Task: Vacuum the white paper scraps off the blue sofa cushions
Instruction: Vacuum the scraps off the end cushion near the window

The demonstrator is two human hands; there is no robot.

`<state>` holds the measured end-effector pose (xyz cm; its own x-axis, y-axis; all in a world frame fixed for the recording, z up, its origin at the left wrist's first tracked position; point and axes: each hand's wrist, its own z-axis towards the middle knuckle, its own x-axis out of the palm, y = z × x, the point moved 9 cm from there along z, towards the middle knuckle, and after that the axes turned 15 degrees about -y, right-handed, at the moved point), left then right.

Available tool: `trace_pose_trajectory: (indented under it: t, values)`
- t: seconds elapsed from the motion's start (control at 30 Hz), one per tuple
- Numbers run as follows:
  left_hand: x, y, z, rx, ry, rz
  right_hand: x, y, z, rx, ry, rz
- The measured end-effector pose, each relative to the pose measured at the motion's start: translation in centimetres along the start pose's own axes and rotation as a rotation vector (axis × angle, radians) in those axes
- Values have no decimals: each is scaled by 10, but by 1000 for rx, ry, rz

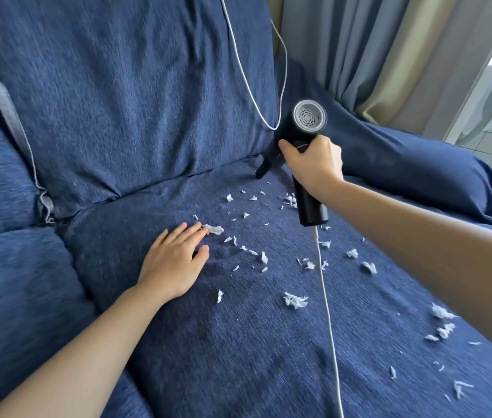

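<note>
Dozens of white scraps (295, 300) lie across the blue seat cushion (238, 342), and nearly all of them sit nearer the person than the nozzle (264, 168), which points into the back seam where seat meets back cushion (136, 95). That's the relation to watch: the vacuum's long axis runs from the handle end low and near, up and away to the nozzle at the crease, so the litter lies behind the working end, toward the camera and off to the right. My read is the next pass has to draw the nozzle back over the seat.

Right hand (314, 164) wraps the black vacuum (306, 146), fingers curled round the handle, clearly the nearer hand to the thickest scatter. Left hand (175, 260) lies flat on the cushion, fingers straight and spread, fingertips touching one larger scrap (214, 229).

Cushion fabric is a ribbed, slubby weave; scraps look torn, thin, curled. A white cord (326, 297) trails from the handle base across the seat.
</note>
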<state>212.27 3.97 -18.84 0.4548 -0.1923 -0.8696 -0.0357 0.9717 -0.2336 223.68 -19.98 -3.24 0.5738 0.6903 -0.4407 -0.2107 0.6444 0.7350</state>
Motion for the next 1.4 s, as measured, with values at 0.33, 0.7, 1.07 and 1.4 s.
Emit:
trace_pose_trajectory:
  t: [0.33, 0.7, 1.07, 1.4]
  values:
    - [-5, -3, -1, 20, -61, 0, 21, -14, 11, 40, -2, 61]
    - [2, -1, -2, 20, -5, 13, 53, -2, 4, 91, 48, 128]
    - [-3, -1, -5, 12, -40, 0, 53, 16, 8, 1, 64, 12]
    - [-4, 2, -6, -14, -8, -20, -9, 8, 12, -43, 49, -74]
